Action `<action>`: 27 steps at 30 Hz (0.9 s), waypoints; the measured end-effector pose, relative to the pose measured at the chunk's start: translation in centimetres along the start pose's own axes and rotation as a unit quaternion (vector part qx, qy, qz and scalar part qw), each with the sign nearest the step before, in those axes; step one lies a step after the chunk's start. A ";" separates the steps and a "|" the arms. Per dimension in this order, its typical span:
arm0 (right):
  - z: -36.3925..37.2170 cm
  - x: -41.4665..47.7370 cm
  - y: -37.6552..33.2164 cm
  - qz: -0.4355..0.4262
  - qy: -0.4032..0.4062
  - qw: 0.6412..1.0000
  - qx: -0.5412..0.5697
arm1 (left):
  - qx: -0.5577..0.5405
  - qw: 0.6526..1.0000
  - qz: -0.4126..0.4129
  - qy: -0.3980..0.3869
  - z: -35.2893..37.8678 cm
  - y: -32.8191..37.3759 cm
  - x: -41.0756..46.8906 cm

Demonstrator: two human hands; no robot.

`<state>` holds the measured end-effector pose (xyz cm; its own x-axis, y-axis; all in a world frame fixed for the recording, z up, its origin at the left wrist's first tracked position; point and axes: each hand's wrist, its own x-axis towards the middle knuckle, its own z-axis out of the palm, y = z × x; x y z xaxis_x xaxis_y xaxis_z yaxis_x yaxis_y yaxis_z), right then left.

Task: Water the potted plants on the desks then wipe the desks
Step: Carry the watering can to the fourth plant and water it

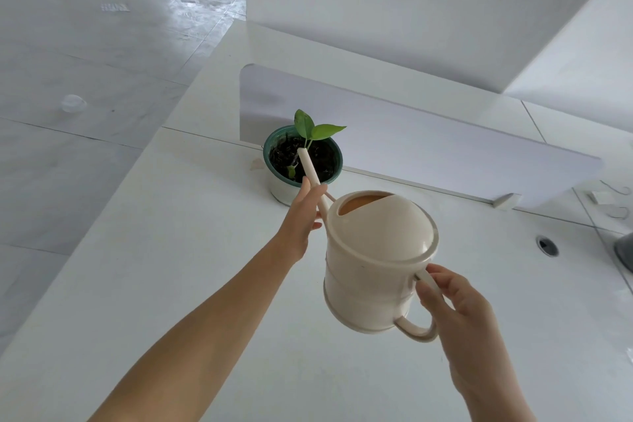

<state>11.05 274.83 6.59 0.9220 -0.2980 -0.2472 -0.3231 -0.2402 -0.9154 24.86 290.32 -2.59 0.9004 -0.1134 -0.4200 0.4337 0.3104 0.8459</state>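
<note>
Fingers (pixel 432 296) of the right hand (pixel 462 315) curl round the handle of the cream watering can (pixel 373 260), which is held tilted above the white desk (pixel 171 267). The left hand (pixel 300 219) grips the spout (pixel 310 169) near its base. The spout's tip sits over the dark soil in the green-rimmed pot (pixel 274 144), beside the small plant (pixel 320 130). The pot stands by the divider panel (pixel 428 147).

A single head-worn wide-angle view looks steeply forward and down from close above the white desk (pixel 178 267).
</note>
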 end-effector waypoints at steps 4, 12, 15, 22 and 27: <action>0.8 0.2 -0.1 -0.003 -0.014 1.000 -0.013 | -0.017 1.000 0.010 0.003 -0.3 1.1 0.5; 0.3 -0.7 0.7 0.029 -0.003 0.999 -0.028 | 0.012 1.000 -0.020 -0.010 -0.2 -1.0 0.3; -0.3 -1.3 0.9 0.040 0.011 0.999 -0.024 | 0.026 0.999 -0.042 -0.023 0.5 -2.0 0.1; -1.4 -2.2 0.9 0.028 0.042 0.998 -0.027 | 0.040 0.996 -0.039 -0.064 2.5 -1.5 -0.4; -1.7 -2.7 1.4 0.015 0.052 0.998 -0.040 | 0.045 0.995 -0.026 -0.083 3.1 -0.8 -0.9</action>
<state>7.76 273.73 6.49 0.8862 -0.3991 -0.2354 -0.3695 -0.3022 -0.8787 23.78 287.24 -1.85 0.8673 -0.2832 -0.4095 0.4736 0.2156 0.8540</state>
